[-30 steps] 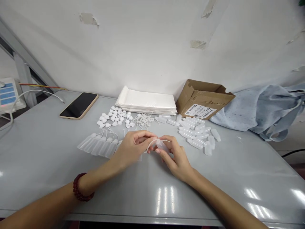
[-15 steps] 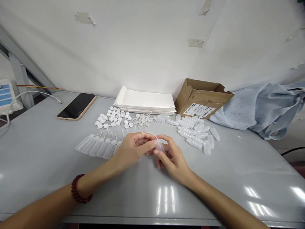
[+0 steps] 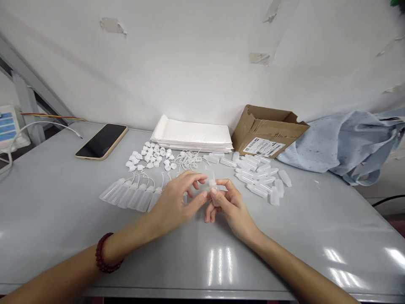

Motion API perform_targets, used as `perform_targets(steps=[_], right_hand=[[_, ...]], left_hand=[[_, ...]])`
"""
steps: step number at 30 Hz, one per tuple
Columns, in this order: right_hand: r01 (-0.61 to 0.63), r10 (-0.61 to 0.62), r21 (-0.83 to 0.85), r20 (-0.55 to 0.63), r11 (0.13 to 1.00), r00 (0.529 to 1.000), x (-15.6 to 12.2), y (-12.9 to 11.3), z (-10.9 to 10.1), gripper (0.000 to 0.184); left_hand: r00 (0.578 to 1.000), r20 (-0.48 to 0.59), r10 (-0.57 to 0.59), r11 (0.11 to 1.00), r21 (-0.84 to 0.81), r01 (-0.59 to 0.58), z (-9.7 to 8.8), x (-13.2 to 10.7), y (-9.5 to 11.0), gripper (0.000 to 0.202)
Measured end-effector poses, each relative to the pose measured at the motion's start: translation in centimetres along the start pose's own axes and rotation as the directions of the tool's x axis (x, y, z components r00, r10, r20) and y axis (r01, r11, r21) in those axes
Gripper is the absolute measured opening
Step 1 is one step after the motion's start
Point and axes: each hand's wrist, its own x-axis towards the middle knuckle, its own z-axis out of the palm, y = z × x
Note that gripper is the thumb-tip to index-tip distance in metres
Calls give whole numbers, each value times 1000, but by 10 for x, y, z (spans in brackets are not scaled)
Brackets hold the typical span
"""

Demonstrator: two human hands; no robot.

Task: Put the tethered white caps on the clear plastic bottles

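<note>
My right hand point(image 3: 232, 209) pinches a small translucent squeeze bottle point(image 3: 212, 184) between thumb and fingers, neck up. From the bottle's neck a thin white strap point(image 3: 210, 170) curves upward. Just left of it is my left hand point(image 3: 177, 198), its thumb and fingers apart and nothing between them. Partly behind that hand runs a row of similar bottles point(image 3: 128, 195) with straps at their necks. Further back lie a heap of loose white straps point(image 3: 189, 159) and scattered white caps point(image 3: 152, 154). Loose bottles point(image 3: 259, 174) without straps are piled to the right.
A stack of white padded envelopes point(image 3: 196, 133) and an open cardboard box point(image 3: 268, 135) stand against the wall. At the left lies a phone point(image 3: 101, 141) near a white cable point(image 3: 68, 126). A light blue cloth bag point(image 3: 332, 141) rests on the right of the grey table point(image 3: 177, 261).
My left hand has let go of the strap and drawn slightly left, its fingers parting. The bottle now stands more upright in my right hand, the strap's free end pointing up.
</note>
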Motion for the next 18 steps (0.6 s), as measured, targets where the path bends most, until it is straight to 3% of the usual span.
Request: perform_targets(steps=[2, 5, 14, 18], right_hand=[[-8, 8, 15, -30, 1000, 1000, 0, 0, 0, 31], [-36, 37, 27, -66, 999, 997, -1, 1, 1, 34], [-100, 102, 39, -68, 994, 992, -3, 7, 6, 41], [-27, 19, -134, -58, 991, 998, -2, 9, 2, 31]], left_hand=[[987, 13, 157, 975, 154, -157, 3, -3, -2, 34], [968, 57, 246, 924, 287, -252, 8, -6, -7, 44], [958, 77, 276, 866, 412, -283, 12, -7, -10, 33], [956, 183, 232, 865, 410, -288, -3, -1, -7, 31]])
